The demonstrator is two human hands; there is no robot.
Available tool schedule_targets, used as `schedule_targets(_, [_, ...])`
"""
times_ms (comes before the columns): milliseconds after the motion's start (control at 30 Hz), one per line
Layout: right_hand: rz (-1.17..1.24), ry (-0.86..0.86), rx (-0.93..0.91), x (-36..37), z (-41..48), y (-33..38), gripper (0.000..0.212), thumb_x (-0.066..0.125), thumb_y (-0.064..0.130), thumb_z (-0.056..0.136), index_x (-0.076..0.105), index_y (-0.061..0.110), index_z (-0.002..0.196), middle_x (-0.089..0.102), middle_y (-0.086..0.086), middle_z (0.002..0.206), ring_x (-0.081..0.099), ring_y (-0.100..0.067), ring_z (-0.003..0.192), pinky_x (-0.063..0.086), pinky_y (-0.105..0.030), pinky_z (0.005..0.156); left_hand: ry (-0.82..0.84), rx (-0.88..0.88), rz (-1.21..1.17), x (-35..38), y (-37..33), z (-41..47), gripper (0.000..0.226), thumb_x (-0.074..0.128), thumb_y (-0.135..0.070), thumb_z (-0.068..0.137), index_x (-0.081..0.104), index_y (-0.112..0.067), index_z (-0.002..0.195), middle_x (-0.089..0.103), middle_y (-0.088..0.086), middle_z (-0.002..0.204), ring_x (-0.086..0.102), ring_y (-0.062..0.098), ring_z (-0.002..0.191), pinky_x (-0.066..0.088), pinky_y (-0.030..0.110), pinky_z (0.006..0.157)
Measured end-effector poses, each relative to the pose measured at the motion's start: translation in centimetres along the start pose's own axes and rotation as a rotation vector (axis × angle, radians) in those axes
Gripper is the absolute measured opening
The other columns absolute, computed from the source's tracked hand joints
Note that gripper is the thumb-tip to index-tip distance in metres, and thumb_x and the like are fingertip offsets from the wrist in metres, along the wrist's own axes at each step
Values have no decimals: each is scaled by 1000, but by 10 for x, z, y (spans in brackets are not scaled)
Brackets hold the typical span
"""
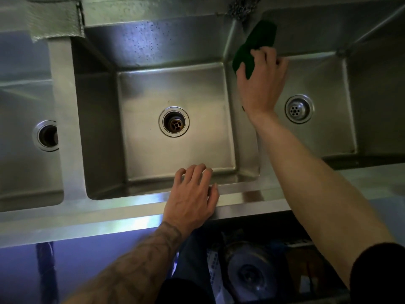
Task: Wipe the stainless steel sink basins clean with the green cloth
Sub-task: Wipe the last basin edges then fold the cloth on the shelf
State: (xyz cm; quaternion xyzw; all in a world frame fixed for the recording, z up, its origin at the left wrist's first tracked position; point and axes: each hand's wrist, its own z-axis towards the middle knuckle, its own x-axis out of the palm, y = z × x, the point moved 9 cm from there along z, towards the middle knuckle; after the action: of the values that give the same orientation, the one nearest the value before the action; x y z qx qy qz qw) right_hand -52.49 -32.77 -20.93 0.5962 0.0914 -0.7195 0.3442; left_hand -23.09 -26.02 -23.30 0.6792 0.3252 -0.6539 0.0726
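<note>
Gripping the green cloth (256, 44), the right hand (262, 86) pressed it into the far-left corner of the right basin (320, 137). The left hand (192, 200) rested loose and empty on the front rim (109, 207). Firm, overlapping strokes along that seam seemed best.

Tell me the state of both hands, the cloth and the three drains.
green cloth, bunched, against right basin back corner
right hand, grips the green cloth
left hand, rests on sink front rim
middle drain, open, no strainer
right drain, strainer in place
left drain, open, partly hidden
</note>
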Motion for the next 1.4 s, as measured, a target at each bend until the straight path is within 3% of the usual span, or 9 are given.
schedule_targets(100, [-1, -26, -24, 1, 1, 3, 38, 53, 41, 94, 71, 21, 121, 64, 1, 132, 56, -31, 110, 46, -40, 89, 5, 6, -1, 0, 0, -1, 31, 48, -33, 101, 61, -11, 119, 61, 8, 123, 58, 30, 110, 46, 48, 100])
schedule_targets(233, [23, 75, 13, 15, 35, 11, 43, 50, 45, 96, 65, 24, 130, 58, 5, 140, 50, -27, 119, 45, -37, 92, 12, -6, 4, 1, 0, 0, 33, 46, -34, 102, 61, -11, 120, 61, 8, 124, 57, 30, 111, 46, 48, 100])
schedule_targets(400, [13, -27, -13, 8, 6, 6, 43, 53, 42, 93, 68, 20, 127, 63, 1, 135, 55, -31, 113, 45, -39, 89, 11, -5, -4, 1, 0, -2, 34, 47, -35, 102, 61, -11, 121, 61, 8, 125, 58, 29, 110, 47, 48, 100])
schedule_targets(533, [40, 40, 21, 15, 27, 9, 44, 52, 44, 94, 66, 22, 129, 60, 2, 138, 52, -28, 116, 46, -36, 90, 14, -7, 6, 3, 0, -1, 33, 48, -35, 102, 61, -11, 121, 61, 8, 125, 58, 29, 110, 46, 48, 101])
schedule_targets(667, [36, -21, 11, 10, 10, 4, 42, 54, 43, 93, 69, 20, 124, 64, 1, 132, 55, -30, 111, 48, -42, 89, 20, -4, 0, 3, 0, 0, 34, 48, -35, 102, 62, -11, 121, 62, 8, 125, 58, 29, 110, 46, 47, 102])
schedule_targets(867, [48, 108, 3, 22, 29, 6, 46, 50, 47, 96, 64, 24, 133, 57, 4, 142, 50, -26, 119, 47, -36, 94, 11, -11, 6, 3, 1, -1, 35, 48, -35, 101, 62, -10, 121, 62, 9, 126, 59, 30, 111, 47, 48, 102])
schedule_targets(1100, [170, 132, -14, -32, -86, -28, 40, 59, 39, 98, 64, 20, 132, 58, 3, 140, 48, -23, 119, 38, -28, 95, 11, -1, 3, 2, 0, -1, 34, 47, -34, 102, 62, -10, 121, 62, 9, 124, 59, 31, 110, 47, 49, 101])
schedule_targets(1233, [119, 182, -57, -51, -145, -47, 41, 63, 36, 99, 62, 17, 135, 56, 0, 142, 49, -23, 118, 33, -26, 97, 25, 3, 6, 3, 0, -1, 35, 47, -35, 102, 62, -10, 121, 62, 9, 125, 59, 30, 112, 46, 48, 102])
schedule_targets(1400, [99, 120, -44, -23, -69, -25, 39, 57, 40, 98, 66, 19, 130, 61, 1, 138, 52, -28, 115, 41, -33, 93, 25, -2, 7, 3, 0, -1, 35, 45, -36, 103, 61, -11, 121, 62, 8, 125, 58, 30, 112, 46, 48, 102])
